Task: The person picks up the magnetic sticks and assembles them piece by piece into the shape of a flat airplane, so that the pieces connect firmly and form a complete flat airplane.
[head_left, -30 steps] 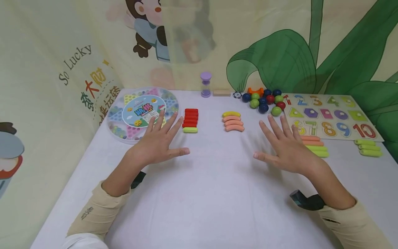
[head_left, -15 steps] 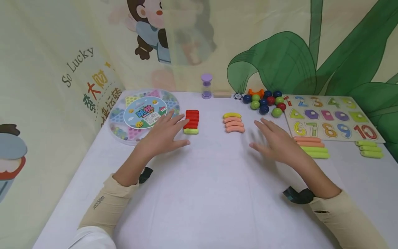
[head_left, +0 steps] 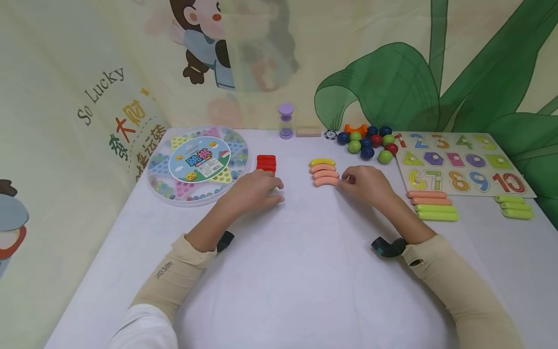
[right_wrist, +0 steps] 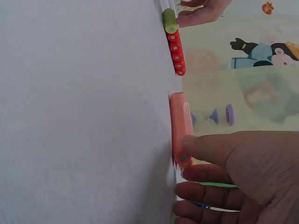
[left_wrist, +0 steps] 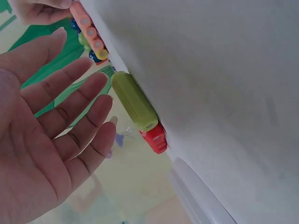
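Observation:
My left hand (head_left: 253, 191) hovers over the near end of a row of red sticks (head_left: 266, 163). Its fingers are spread and loosely bent, apart from a short ribbed green stick (left_wrist: 133, 100) that the hand hides in the head view. Over on the right, my right hand (head_left: 368, 185) has its thumb at the right end of the nearest curved pink stick (head_left: 325, 181). In the right wrist view the thumb overlaps that pink stick's end, while the other fingers lie loosely bent beyond it. Several pink sticks and one yellow stick (head_left: 322, 162) form this row.
A round board-game box (head_left: 157, 167) lies at left. Behind stand a purple hourglass (head_left: 286, 121) and a wooden block (head_left: 308, 132). Coloured balls (head_left: 367, 153) sit near a number puzzle board (head_left: 475, 190); long pink and green sticks (head_left: 436, 212) and short green sticks (head_left: 517, 214) lie in front.
Both hands have come inward and lower from spread, raised positions. The left now covers part of the red row; the right has reached the end of the pink row, its fingers more bent.

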